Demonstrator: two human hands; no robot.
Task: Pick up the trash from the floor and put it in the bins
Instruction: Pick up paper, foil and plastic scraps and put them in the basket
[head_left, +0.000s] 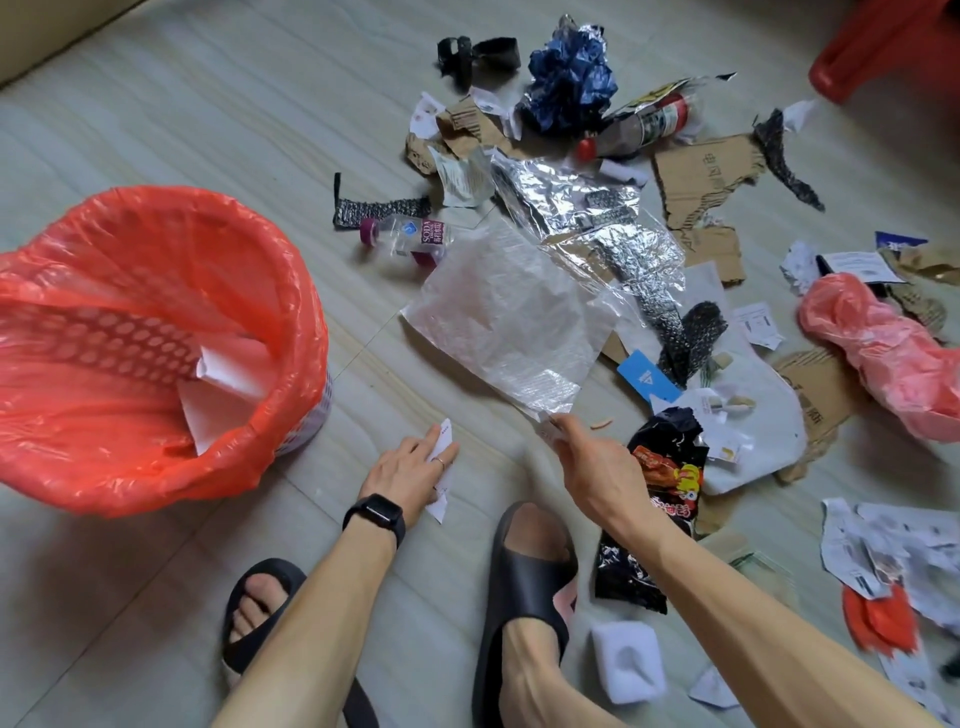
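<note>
Head view: bin stands at left on the tiled floor, lined with a red bag, white paper lying inside. Left hand, black watch on the wrist, is low beside the bin, fingers curled over white paper slips; slip ends stick out above and below the fingers. Right hand pinches the near corner of a silvery white sheet between thumb and fingers; the sheet spreads away from the hand toward the litter. Cannot tell whether its far edge rests on the floor. Litter is scattered to the right and beyond: clear soda bottle just past the sheet, torn cardboard, crumpled blue foil, pink plastic bag at far right, black snack wrapper just beside the right wrist, white foam block near the bottom. Both feet in black sandals at the bottom.
</note>
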